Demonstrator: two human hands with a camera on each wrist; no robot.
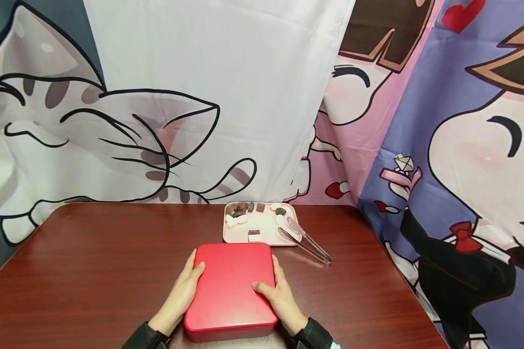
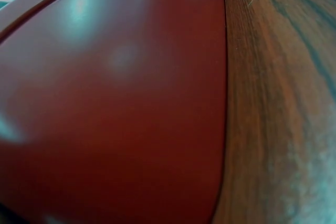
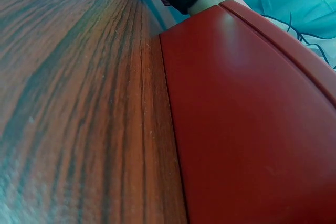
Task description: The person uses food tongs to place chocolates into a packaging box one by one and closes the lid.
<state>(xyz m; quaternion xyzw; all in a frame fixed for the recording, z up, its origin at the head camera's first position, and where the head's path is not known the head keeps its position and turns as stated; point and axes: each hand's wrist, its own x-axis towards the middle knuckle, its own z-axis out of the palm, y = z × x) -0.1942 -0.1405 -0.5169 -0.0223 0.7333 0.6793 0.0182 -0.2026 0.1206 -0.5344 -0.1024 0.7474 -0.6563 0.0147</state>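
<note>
A red box (image 1: 232,286) with rounded corners and a closed lid stands upright on the wooden table. My left hand (image 1: 180,294) grips its left side, the thumb near the lid's edge. On the opposite side my right hand (image 1: 285,299) holds the box, its thumb lying over the top of the lid. The fingers of both hands are partly hidden behind the sides. In the left wrist view the red wall (image 2: 115,103) fills most of the picture, its lower edge along the wood. The right wrist view shows the other wall (image 3: 247,129) and the lid's seam.
Behind the box lies a pale pink tray (image 1: 265,224) with several small white, brown and dark pieces. Metal tongs (image 1: 313,248) lean over its right rim, handle end on the table (image 1: 113,261). Printed cloth curtains (image 1: 227,63) hang behind and to the right.
</note>
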